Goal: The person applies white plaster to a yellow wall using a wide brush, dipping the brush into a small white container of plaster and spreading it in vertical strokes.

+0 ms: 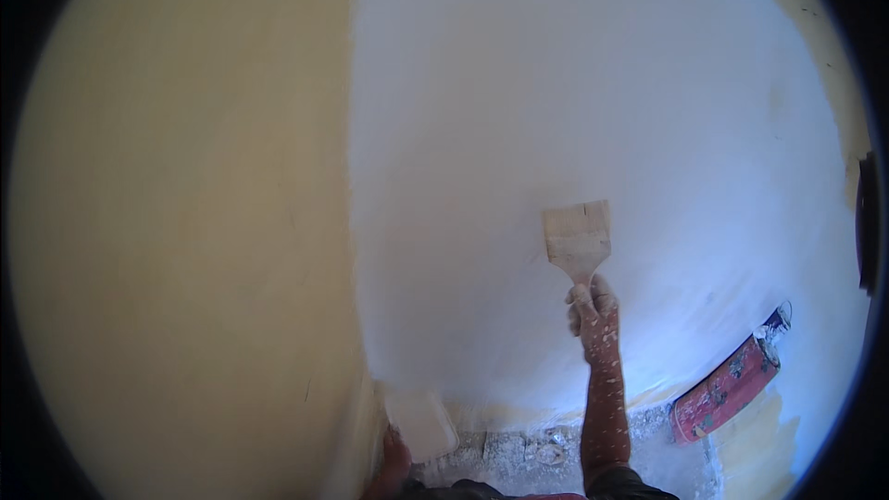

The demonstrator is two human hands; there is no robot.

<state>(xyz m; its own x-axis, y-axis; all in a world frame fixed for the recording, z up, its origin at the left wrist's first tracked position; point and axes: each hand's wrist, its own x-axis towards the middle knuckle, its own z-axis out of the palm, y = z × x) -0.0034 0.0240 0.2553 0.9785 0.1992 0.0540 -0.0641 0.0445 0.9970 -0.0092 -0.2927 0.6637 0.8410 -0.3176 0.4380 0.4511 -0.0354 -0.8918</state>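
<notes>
My right hand (593, 307), speckled with white paint, grips a wide wooden-coloured brush (577, 233) by its handle. The brush is held upright in front of the white-coated section of wall (463, 111), bristles uppermost; whether they touch it I cannot tell. Low at the centre, my left hand (394, 452) is partly visible at the side of a pale rectangular board or tray (421, 421). Its fingers are too hidden to tell how they hold it.
Yellow wall (176, 204) fills the left side, with more at the far right. A red, paint-spattered bench-like object (725, 389) lies low right beside a dark blue container (770, 324). The floor (523, 449) is splashed white. A dark frame (866, 222) edges the right.
</notes>
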